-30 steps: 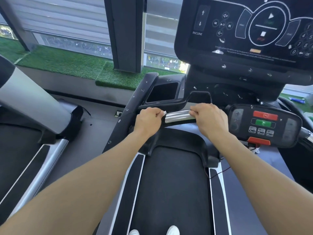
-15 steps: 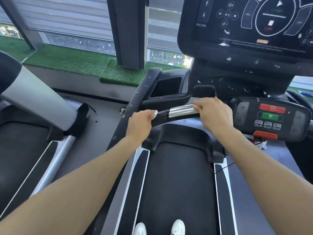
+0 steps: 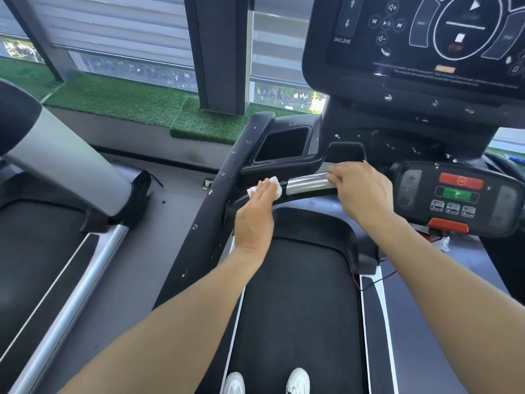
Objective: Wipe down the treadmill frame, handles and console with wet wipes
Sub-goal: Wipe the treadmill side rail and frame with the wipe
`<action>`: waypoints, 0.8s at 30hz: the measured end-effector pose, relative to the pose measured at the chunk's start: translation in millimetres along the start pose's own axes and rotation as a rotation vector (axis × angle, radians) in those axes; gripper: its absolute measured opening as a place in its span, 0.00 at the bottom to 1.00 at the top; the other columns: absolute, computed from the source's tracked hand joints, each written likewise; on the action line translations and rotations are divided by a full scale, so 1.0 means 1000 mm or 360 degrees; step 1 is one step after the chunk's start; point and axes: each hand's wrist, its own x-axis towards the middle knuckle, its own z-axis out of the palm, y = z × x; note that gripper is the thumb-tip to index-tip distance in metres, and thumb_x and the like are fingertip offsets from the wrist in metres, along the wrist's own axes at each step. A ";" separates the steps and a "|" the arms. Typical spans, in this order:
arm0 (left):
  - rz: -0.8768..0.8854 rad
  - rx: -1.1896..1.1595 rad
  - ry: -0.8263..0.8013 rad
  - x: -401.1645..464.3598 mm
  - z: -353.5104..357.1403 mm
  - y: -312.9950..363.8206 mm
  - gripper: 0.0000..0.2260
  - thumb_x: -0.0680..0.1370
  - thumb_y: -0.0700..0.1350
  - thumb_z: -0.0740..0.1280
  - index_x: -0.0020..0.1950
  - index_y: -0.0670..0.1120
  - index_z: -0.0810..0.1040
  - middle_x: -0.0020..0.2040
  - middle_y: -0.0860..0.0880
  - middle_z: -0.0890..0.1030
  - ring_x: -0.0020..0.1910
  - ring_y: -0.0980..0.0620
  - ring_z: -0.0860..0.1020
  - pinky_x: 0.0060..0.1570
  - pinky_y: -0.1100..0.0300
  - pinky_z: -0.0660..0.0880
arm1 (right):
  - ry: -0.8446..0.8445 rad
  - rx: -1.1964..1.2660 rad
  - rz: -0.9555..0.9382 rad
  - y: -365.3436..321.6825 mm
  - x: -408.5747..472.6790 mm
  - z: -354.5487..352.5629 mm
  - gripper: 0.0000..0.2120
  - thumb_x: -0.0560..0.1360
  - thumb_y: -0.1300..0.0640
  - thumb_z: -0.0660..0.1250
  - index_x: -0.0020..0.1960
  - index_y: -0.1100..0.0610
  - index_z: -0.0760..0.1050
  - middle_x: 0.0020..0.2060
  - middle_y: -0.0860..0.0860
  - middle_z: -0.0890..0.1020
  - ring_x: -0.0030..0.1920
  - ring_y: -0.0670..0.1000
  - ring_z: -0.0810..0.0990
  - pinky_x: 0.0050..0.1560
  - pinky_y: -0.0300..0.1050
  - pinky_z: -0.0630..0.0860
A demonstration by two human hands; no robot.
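Pressing wipe point(image 3: 273, 185) flat: left hand point(image 3: 255, 214) | right hand point(image 3: 362, 191) gripping handle point(image 3: 308, 184) | wipe mostly hidden

Both bare forearms are stretched forward from the bottom of the view, the left from the lower left, the right from the lower right. The left hand point(image 3: 255, 214) is held palm down with the fingers laid fairly straight and close together, and a wipe point(image 3: 267, 186) is pressed beneath the fingertips against the handle point(image 3: 308, 184). The left wrist is kept nearly straight. The right hand point(image 3: 360, 191) is set knuckles up at the other end of the handle, with the fingers curled over it and the wrist bent slightly inward. The two hands are kept apart.
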 end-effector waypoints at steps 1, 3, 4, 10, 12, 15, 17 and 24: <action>0.0033 0.0046 -0.0042 0.000 -0.001 -0.012 0.21 0.73 0.27 0.64 0.62 0.43 0.77 0.58 0.45 0.81 0.54 0.43 0.81 0.48 0.51 0.79 | -0.0007 0.0002 -0.0001 0.000 0.000 -0.001 0.09 0.77 0.64 0.59 0.41 0.59 0.76 0.37 0.54 0.80 0.38 0.53 0.74 0.28 0.31 0.51; -0.0158 0.0195 -0.0158 -0.001 -0.008 -0.029 0.16 0.77 0.32 0.59 0.61 0.47 0.74 0.50 0.49 0.79 0.49 0.43 0.79 0.46 0.53 0.76 | -0.0014 0.0001 0.0005 -0.001 0.000 -0.002 0.09 0.78 0.64 0.59 0.41 0.60 0.75 0.37 0.55 0.79 0.37 0.54 0.73 0.28 0.33 0.51; -0.0272 0.0246 -0.0186 -0.002 -0.010 -0.032 0.14 0.78 0.33 0.57 0.58 0.47 0.73 0.47 0.52 0.74 0.47 0.46 0.77 0.43 0.56 0.73 | -0.0014 -0.0004 0.0009 0.000 0.000 -0.002 0.09 0.78 0.63 0.59 0.41 0.60 0.75 0.37 0.56 0.79 0.36 0.54 0.72 0.28 0.33 0.51; -0.0365 0.0008 -0.0062 -0.007 0.010 0.002 0.22 0.78 0.29 0.57 0.70 0.45 0.70 0.72 0.50 0.69 0.72 0.52 0.65 0.63 0.59 0.69 | 0.0022 0.0003 -0.0027 0.003 0.000 0.005 0.07 0.75 0.65 0.60 0.40 0.61 0.73 0.36 0.57 0.79 0.40 0.57 0.76 0.30 0.31 0.50; -0.0271 -0.0063 -0.0081 -0.008 0.007 -0.005 0.23 0.77 0.28 0.58 0.70 0.44 0.71 0.72 0.50 0.69 0.72 0.52 0.65 0.66 0.57 0.68 | 0.0036 0.0000 -0.0031 0.003 -0.001 0.006 0.07 0.76 0.65 0.60 0.39 0.61 0.73 0.36 0.56 0.79 0.40 0.57 0.75 0.30 0.36 0.52; -0.0125 -0.0058 -0.0083 -0.013 0.003 -0.027 0.26 0.75 0.27 0.60 0.71 0.45 0.70 0.71 0.48 0.70 0.69 0.50 0.70 0.66 0.54 0.70 | 0.0069 0.0006 -0.0053 0.003 -0.001 0.005 0.09 0.77 0.65 0.59 0.39 0.61 0.73 0.36 0.56 0.78 0.41 0.56 0.75 0.38 0.37 0.56; -0.0242 -0.0028 -0.0062 -0.013 0.004 -0.026 0.26 0.77 0.28 0.58 0.72 0.46 0.69 0.72 0.50 0.69 0.71 0.52 0.67 0.67 0.59 0.66 | 0.0084 0.0011 -0.0054 0.002 -0.002 0.005 0.10 0.78 0.64 0.58 0.39 0.61 0.73 0.36 0.55 0.78 0.41 0.55 0.75 0.40 0.36 0.57; 0.0097 -0.0214 0.0030 0.000 0.017 0.033 0.25 0.69 0.24 0.63 0.63 0.41 0.77 0.64 0.44 0.78 0.60 0.44 0.78 0.56 0.50 0.75 | 0.0059 0.0031 -0.0049 0.001 -0.002 0.004 0.10 0.78 0.64 0.59 0.41 0.59 0.75 0.36 0.53 0.78 0.41 0.54 0.75 0.33 0.37 0.55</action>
